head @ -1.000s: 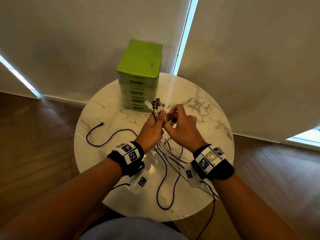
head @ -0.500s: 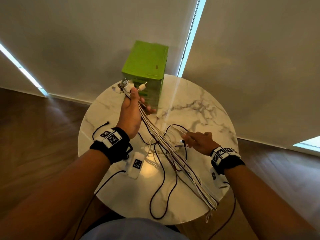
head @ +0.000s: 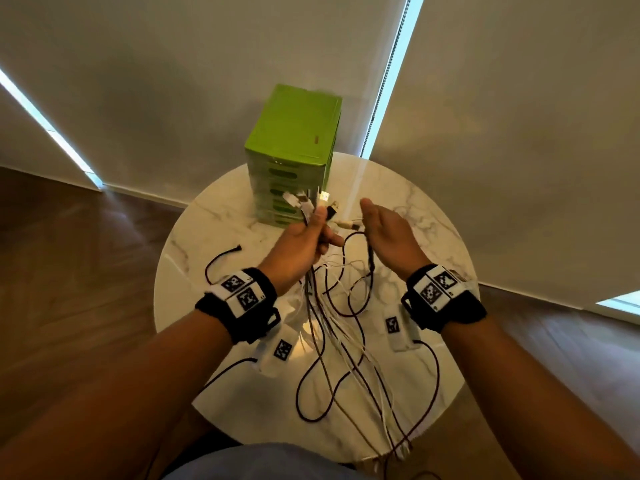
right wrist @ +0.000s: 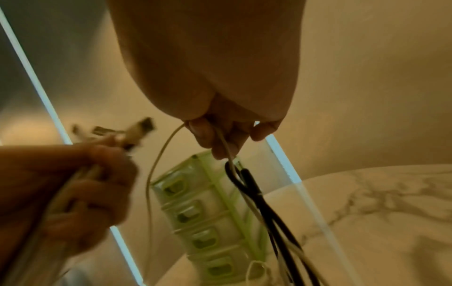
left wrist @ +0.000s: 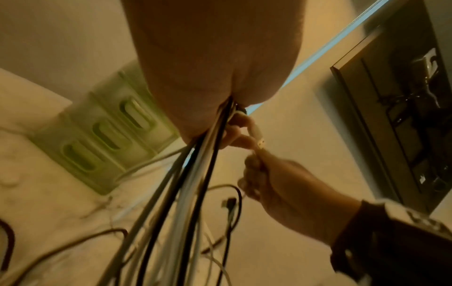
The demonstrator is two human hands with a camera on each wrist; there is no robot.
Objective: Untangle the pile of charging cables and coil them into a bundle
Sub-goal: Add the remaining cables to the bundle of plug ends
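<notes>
My left hand (head: 320, 225) grips a bundle of white and dark charging cables (head: 332, 327) just below their plugs (head: 310, 202), which stick up in a cluster. The strands hang to the round marble table (head: 433, 237) and over its front edge. My right hand (head: 367, 220) is raised beside the left and holds a white cable with its plug (head: 348, 224) pointing left, plus a dark cable (head: 370, 252) hanging from it. In the right wrist view the fingers (right wrist: 212, 135) curl round the white cable (right wrist: 156, 166) and a black one (right wrist: 247, 185). The left wrist view shows the bundle (left wrist: 195, 174) leaving my palm.
A green drawer box (head: 294, 147) stands at the table's back edge, just behind the hands. One black cable (head: 221, 258) lies apart on the left of the table. White tagged modules (head: 282, 349) hang under both wrists. Wooden floor surrounds the table.
My left hand came back from high at the left to the centre with the bundle. My right hand rose from the table, bringing cable ends up beside the left.
</notes>
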